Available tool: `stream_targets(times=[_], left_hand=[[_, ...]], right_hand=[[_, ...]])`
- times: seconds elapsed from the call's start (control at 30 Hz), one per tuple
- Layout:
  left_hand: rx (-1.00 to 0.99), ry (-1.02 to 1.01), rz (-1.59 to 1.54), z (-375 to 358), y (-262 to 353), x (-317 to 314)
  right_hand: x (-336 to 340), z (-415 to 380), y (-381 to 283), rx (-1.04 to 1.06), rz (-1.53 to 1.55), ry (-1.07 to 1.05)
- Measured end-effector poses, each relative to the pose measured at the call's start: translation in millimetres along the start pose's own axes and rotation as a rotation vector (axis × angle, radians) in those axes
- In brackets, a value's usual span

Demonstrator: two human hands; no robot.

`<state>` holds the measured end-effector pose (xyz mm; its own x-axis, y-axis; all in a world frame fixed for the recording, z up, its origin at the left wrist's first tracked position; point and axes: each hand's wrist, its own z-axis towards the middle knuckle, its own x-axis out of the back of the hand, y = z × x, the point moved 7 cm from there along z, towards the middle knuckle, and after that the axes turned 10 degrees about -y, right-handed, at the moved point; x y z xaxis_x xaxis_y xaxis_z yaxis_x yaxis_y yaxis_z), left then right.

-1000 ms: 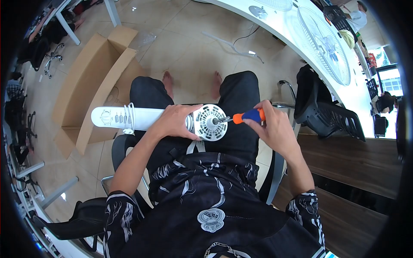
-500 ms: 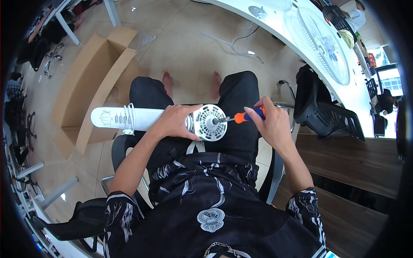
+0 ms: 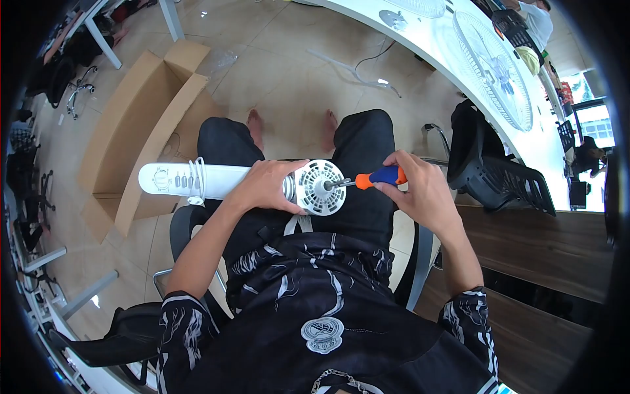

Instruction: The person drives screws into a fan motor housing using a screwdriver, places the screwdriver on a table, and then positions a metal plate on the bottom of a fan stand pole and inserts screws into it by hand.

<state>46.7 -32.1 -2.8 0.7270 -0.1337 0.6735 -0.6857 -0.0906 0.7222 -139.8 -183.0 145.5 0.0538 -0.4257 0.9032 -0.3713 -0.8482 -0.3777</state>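
Across my lap lies a white fan body point(image 3: 226, 182), its round slotted motor housing point(image 3: 319, 201) between my knees and its long control panel pointing left. A white cord point(image 3: 197, 178) is looped round the panel. My left hand point(image 3: 268, 186) is wrapped round the neck just behind the housing. In my right hand point(image 3: 420, 189) is a screwdriver with an orange and blue handle point(image 3: 380, 177). Its metal shaft reaches left to the shaft at the middle of the housing; the exact contact at the tip is too small to tell.
An open cardboard box point(image 3: 134, 125) stands on the floor at the left. A white table point(image 3: 548, 154) at the right holds a fan grille point(image 3: 492, 69) and a round metal piece. Black chairs stand on both sides. Another person point(image 3: 538, 25) is at the upper right.
My right hand has turned and shifted slightly on the screwdriver handle, with the fingers at its rear end. The person at the upper right has moved. My left hand and the fan body stay put.
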Motion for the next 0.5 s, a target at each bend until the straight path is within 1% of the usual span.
stream_targets(times=[0.1, 0.17, 0.3, 0.37, 0.4, 0.47, 0.5], left_hand=[[0.002, 0.005, 0.001, -1.2, 0.0, -0.1], [0.011, -0.006, 0.015, -0.9, 0.1, 0.1], [0.014, -0.013, 0.021, 0.0, 1.6, 1.7], [0.033, -0.033, -0.017, -0.7, 2.6, 2.5], [0.037, -0.031, -0.020, -0.5, 0.8, 1.1], [-0.015, 0.016, -0.003, -1.7, -0.1, 0.0], [-0.004, 0.016, -0.010, -3.3, -1.5, -0.2]], right_hand=[[-1.0, 2.4, -0.8, 0.026, 0.015, 0.036], [-1.9, 5.1, 7.2, 0.025, 0.172, 0.086], [-2.1, 0.7, 10.4, -0.015, 0.092, 0.117], [-2.8, -1.3, 6.3, -0.086, 0.084, 0.082], [-0.1, -4.2, 5.5, -0.083, 0.084, 0.077], [16.2, -15.5, 3.3, 0.007, 0.217, 0.179], [23.9, -22.8, 5.5, -0.065, 0.236, 0.188]])
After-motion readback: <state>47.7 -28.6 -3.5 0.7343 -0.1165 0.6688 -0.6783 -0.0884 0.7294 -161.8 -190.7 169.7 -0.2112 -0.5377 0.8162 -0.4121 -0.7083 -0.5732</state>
